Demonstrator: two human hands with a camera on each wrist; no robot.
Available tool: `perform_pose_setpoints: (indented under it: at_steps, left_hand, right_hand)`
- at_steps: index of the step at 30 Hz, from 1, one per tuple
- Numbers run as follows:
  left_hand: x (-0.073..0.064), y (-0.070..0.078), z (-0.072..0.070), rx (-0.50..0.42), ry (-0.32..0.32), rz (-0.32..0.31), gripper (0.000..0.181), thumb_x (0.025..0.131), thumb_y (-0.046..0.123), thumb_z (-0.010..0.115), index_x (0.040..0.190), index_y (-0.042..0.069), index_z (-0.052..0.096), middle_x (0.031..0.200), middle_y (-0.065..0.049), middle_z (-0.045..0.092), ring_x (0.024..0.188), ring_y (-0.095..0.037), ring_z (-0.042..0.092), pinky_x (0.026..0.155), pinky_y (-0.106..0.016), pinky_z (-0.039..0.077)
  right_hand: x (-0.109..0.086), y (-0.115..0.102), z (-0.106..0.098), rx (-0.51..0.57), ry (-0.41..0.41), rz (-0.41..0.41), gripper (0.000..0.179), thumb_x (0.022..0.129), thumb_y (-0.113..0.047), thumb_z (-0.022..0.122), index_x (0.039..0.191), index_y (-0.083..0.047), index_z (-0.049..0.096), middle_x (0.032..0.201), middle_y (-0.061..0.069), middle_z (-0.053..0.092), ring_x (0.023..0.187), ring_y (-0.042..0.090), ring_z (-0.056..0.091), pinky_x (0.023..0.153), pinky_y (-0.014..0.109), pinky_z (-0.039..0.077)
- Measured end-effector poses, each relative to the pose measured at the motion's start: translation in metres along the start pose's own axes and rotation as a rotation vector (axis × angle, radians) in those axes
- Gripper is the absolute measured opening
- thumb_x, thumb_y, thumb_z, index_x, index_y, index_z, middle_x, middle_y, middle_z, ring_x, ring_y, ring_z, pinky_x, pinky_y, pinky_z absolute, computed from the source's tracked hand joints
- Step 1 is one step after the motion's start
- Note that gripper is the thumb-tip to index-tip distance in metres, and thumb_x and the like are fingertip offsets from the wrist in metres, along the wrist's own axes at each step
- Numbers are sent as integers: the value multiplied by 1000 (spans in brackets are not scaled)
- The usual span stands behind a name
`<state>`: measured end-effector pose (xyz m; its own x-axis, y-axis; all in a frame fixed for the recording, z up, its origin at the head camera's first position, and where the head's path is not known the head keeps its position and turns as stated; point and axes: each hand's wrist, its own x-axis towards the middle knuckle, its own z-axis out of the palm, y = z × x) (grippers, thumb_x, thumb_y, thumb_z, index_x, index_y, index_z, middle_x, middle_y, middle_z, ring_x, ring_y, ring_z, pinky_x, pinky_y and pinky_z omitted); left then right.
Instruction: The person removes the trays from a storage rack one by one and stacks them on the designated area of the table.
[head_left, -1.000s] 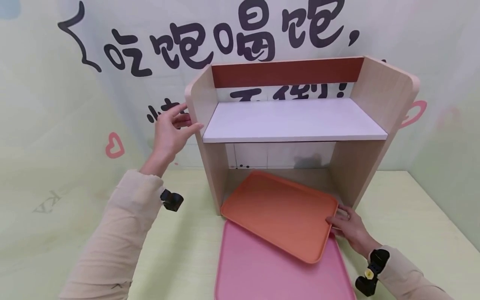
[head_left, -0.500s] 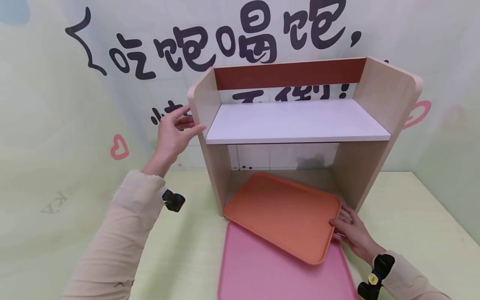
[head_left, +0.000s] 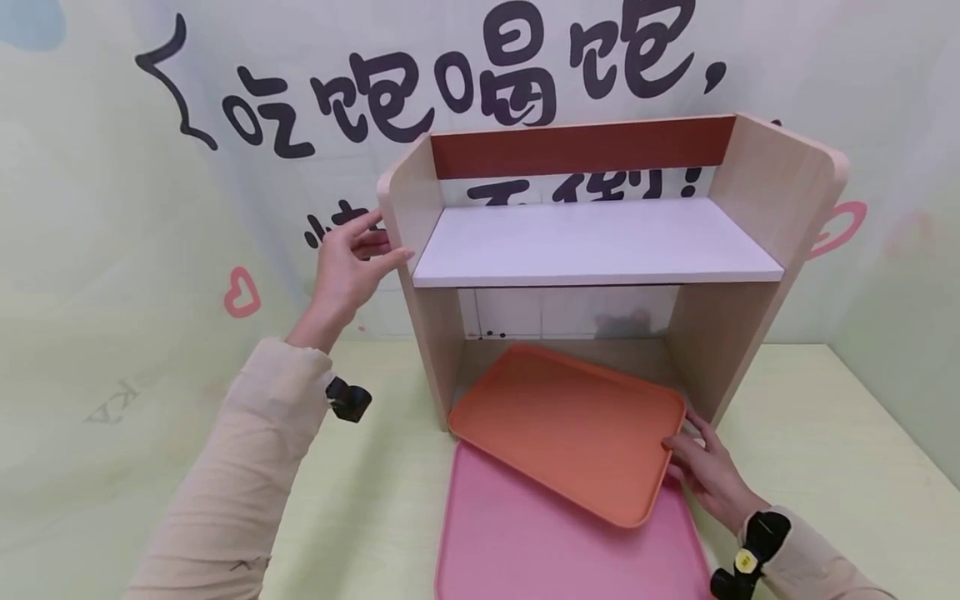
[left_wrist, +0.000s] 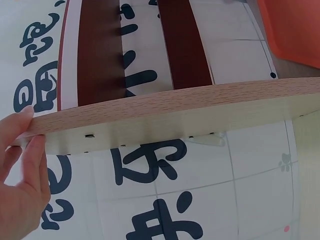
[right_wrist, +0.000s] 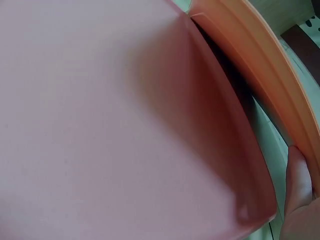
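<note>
My left hand (head_left: pixel 347 271) pinches the front edge of the left side panel of a small wooden desk shelf (head_left: pixel 600 242). In the left wrist view, its thumb and fingers (left_wrist: pixel 35 155) sit on the two faces of the panel (left_wrist: pixel 165 102). My right hand (head_left: pixel 712 471) grips the right edge of an orange tray (head_left: pixel 570 433), thumb on top of the rim. That tray lies askew, its back part inside the lower compartment and its front corner over a pink tray (head_left: pixel 570 550). In the right wrist view, a gap shows between the orange rim (right_wrist: pixel 270 65) and the pink tray.
The shelf's white upper board (head_left: pixel 592 242) stands above the lower compartment, with a reddish-brown rail (head_left: pixel 585 148) at the back. Pale tabletop (head_left: pixel 810 433) extends on both sides. A printed backdrop (head_left: pixel 150 250) hangs behind and to the left.
The head view has shifted slightly, so everything appears a little further right. Hands, trays and shelf keep about the same places relative to one another.
</note>
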<state>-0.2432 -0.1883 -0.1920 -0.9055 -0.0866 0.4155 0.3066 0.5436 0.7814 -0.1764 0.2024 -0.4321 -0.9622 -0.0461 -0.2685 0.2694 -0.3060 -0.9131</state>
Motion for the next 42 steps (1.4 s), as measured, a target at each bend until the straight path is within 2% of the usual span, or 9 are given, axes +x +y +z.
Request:
perform_pose_setpoints:
  at_steps: [9, 20, 28, 33, 40, 42]
  left_hand:
    - [-1, -3, 2, 0, 0, -6, 59, 76, 21, 70, 130, 15, 47, 110, -14, 57, 95, -23, 56, 83, -32, 47]
    - [0, -2, 2, 11, 15, 13, 59, 76, 21, 70, 129, 15, 47, 110, -12, 57, 94, -20, 58, 81, -30, 48]
    - [0, 0, 1, 4, 14, 1, 59, 76, 21, 70, 129, 16, 47, 111, -11, 57, 94, -20, 57, 82, -30, 48]
    - [0, -1, 2, -7, 20, -8, 59, 76, 21, 70, 130, 17, 47, 110, -12, 57, 94, -20, 57, 82, -29, 48]
    - [-3, -2, 3, -11, 30, -6, 58, 76, 23, 70, 129, 18, 47, 109, -10, 57, 93, -18, 57, 81, -28, 48]
    - [-3, -2, 3, -9, 33, -4, 58, 76, 23, 70, 129, 18, 47, 109, -10, 57, 93, -18, 57, 81, -28, 48]
  right_hand:
    - [0, -1, -5, 86, -19, 29, 78, 89, -8, 48, 142, -20, -8, 90, -6, 55, 77, 7, 58, 67, 18, 50]
    - [1, 0, -14, 145, -40, 9, 80, 86, 4, 46, 142, -15, -9, 88, -3, 55, 74, 10, 58, 66, 22, 51]
    - [-1, -5, -21, 91, -65, 23, 78, 88, -2, 46, 142, -16, -8, 86, -5, 54, 72, 8, 57, 63, 19, 50]
    - [-3, -5, -26, 17, -87, 17, 78, 86, 0, 46, 142, -14, -7, 90, -5, 54, 73, 8, 59, 64, 20, 50]
    - [-9, -3, -34, -70, -105, 98, 78, 85, -5, 49, 142, -16, -4, 93, -5, 53, 71, 6, 56, 55, 15, 45]
    - [-10, -3, -37, -69, -134, 112, 78, 86, -6, 49, 142, -15, -5, 94, -5, 54, 72, 7, 55, 54, 15, 44]
